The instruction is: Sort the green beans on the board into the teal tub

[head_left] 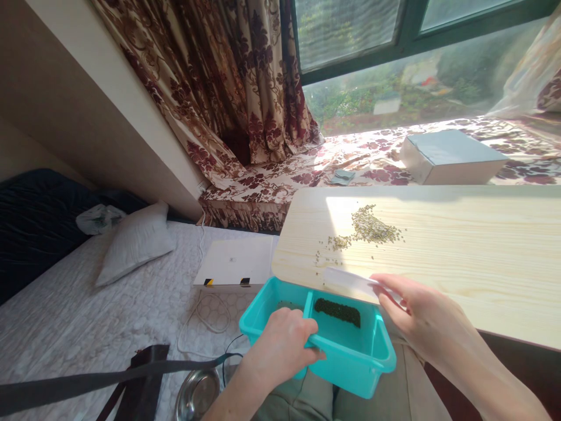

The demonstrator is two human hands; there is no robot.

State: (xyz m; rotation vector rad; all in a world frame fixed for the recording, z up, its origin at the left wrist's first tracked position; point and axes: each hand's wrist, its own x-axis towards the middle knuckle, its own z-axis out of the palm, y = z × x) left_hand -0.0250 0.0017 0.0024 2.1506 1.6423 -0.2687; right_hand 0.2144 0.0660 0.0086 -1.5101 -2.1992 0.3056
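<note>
My left hand is closed on the near rim and divider of a turquoise two-compartment bin, tilted above my lap against the table's front edge. Dark green small beans or seeds lie along the far side of its right compartment. A few small bits show in the left one, partly hidden by my hand. Between the fingers and thumb of my right hand is a flat white strip, its long edge low over the table near the edge. Beyond it, a scattered patch of grey-green beans or seeds lies on the wood.
The pale wooden table stretches right. Behind it, a grey-white box and folded cloth sit on the flowered window seat. On the bed at left are a white box, a pillow, a metal bowl and cables.
</note>
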